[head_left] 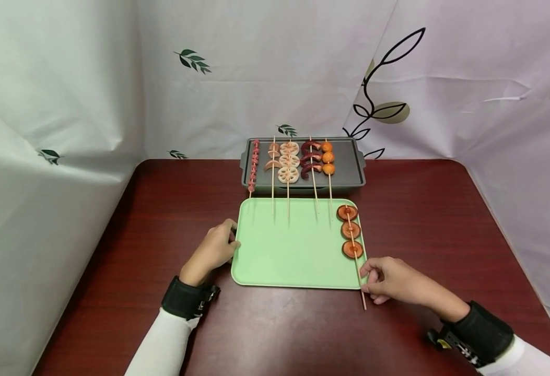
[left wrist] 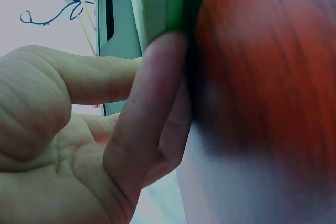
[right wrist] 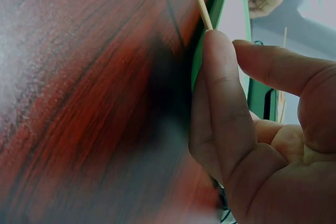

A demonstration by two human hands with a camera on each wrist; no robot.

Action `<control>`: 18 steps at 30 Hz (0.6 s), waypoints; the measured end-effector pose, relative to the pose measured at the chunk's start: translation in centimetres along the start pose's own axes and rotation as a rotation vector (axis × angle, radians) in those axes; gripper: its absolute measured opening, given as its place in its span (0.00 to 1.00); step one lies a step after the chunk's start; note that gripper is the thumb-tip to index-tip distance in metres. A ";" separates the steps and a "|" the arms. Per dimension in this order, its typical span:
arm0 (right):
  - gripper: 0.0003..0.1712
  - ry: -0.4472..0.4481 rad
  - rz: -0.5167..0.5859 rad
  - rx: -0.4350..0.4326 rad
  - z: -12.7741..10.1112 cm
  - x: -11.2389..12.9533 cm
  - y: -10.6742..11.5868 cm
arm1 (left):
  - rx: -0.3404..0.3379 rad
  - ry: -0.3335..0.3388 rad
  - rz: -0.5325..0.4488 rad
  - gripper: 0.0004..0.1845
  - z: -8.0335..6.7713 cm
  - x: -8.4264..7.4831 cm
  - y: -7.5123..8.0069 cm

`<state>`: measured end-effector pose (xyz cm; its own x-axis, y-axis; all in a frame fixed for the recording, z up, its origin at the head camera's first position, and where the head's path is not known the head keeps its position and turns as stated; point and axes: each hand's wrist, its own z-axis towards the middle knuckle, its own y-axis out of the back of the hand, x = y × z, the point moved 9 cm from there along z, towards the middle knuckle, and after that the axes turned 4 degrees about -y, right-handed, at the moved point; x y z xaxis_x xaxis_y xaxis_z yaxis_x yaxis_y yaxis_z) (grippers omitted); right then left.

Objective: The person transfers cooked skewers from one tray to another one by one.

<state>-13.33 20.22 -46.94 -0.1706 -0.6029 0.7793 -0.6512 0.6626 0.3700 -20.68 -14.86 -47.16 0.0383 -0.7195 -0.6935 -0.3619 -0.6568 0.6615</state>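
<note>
On a red-brown tabletop (head_left: 162,219), the left hand (head_left: 213,249) grips the green tray's (head_left: 279,250) left edge, seemingly steadying it, while the right hand (head_left: 392,279) pinches the skewer (head_left: 352,241) lying along the tray's right edge, its stick overhanging.

Evenly and brightly lit from above in the head view, with soft, short shadows beside the pale green plastic tray (head_left: 275,261) on the dark red wooden counter (head_left: 162,209). Faint sheen along the counter's near edge. Slight wide-angle bending at the frame edges. Heavily blurred and close in both wrist views, fingers (right wrist: 220,103) and wood grain smeared, background washed out.
</note>
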 end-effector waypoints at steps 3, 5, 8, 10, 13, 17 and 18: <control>0.19 0.012 -0.026 -0.015 -0.1 0.3 0.3 | 0.000 -0.003 -0.002 0.22 0.0 -0.1 0.0; 0.18 0.028 -0.063 -0.039 -0.2 0.6 0.6 | -0.001 -0.002 -0.003 0.22 0.0 -0.1 0.1; 0.14 0.072 -0.186 -0.120 -0.3 1.3 1.4 | -0.001 0.000 -0.006 0.22 0.0 -0.1 0.1; 0.13 0.094 -0.275 -0.186 -0.4 1.8 1.8 | 0.000 0.001 -0.009 0.22 0.0 -0.1 0.1; 0.11 0.121 -0.373 -0.286 -0.6 2.5 2.5 | -0.004 -0.001 -0.013 0.21 0.0 -0.1 0.1; 0.11 0.149 -0.392 -0.366 -0.7 3.4 3.3 | -0.005 -0.006 -0.017 0.21 0.0 -0.1 0.1; 0.11 0.160 -0.395 -0.385 -0.7 3.7 3.6 | -0.003 -0.005 -0.019 0.21 0.1 0.0 0.0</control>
<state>-15.75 20.72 -42.39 0.1645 -0.7831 0.5998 -0.3214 0.5324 0.7831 -20.75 -14.84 -47.12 0.0400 -0.7056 -0.7075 -0.3588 -0.6709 0.6489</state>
